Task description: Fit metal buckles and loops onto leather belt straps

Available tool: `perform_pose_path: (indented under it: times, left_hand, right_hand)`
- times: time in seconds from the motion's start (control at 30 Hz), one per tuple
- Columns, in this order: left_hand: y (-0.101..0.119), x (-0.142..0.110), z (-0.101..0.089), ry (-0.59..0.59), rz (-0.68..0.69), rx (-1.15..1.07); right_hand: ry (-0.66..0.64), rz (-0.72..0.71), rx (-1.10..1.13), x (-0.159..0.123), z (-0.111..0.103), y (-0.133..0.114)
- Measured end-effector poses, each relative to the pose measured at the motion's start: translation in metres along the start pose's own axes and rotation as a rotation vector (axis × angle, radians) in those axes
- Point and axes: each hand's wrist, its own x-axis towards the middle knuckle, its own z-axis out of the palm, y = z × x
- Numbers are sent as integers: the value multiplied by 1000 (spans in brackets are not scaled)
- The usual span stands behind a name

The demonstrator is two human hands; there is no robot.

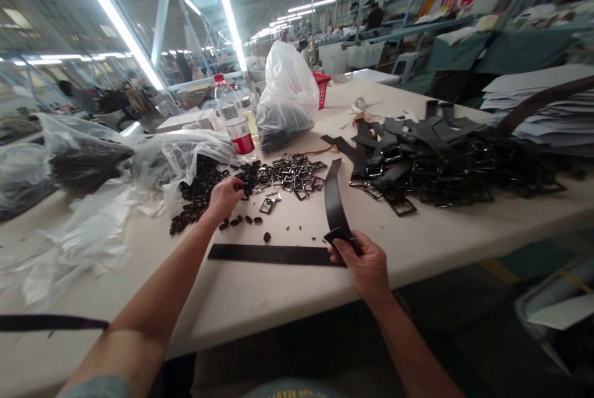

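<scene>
My right hand (364, 262) is closed around a black belt strap (334, 197), whose free end stands up and curves away over the table. Below that hand, another flat black strap (273, 254) lies along the table's near side. My left hand (226, 197) reaches to the pile of small dark belt loops (197, 190). Its fingers are drawn together at the pile's edge, and what they grip, if anything, is hidden. Beside the left hand lie metal belt buckles (297, 174) in a heap. Several single loops (249, 220) are scattered just in front of it.
Black straps with buckles (436, 163) form a large heap at the right. Behind the loops stand a plastic bottle (236, 122) and a filled clear bag (288, 98). More plastic bags (88, 150) lie left. Stacked white sheets (538, 101) sit far right; a red basket (322, 90) stands behind.
</scene>
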Motion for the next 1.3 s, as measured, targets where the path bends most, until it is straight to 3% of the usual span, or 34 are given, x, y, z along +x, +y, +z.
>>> perform_pose_path:
  times: [0.07, 0.17, 0.27, 0.33, 0.47, 0.6, 1.0, 1.17, 1.3]
  left_hand:
    - [6, -10, -2, 2, -43, -196]
    - [27, -35, -4, -85, -51, -525]
    - [55, -74, -3, -200, -61, -956]
    - [71, -103, -1, -252, -48, -1110]
    - [95, -149, 5, -316, 14, -1168]
    - [111, -169, 9, -270, 98, -1224]
    - [115, -181, 27, -214, -65, -1362]
    - [120, -178, 20, -253, 100, -1246]
    - [123, -180, 17, -98, 246, -1126]
  right_hand:
    - [4, -1, -13, -1, 1, -2]
    - [8, -4, -21, -2, 6, -8]
    - [-11, -27, -34, -7, 13, -19]
    - [-29, -72, -68, -12, 17, -28]
    - [-74, -195, -200, -24, 22, -45]
    - [-119, -275, -403, -34, 24, -48]
    - [-228, -221, -319, -46, 25, -40]
    - [-231, -252, -371, -46, 21, -41]
    - [-257, -240, -323, -47, 21, -41]
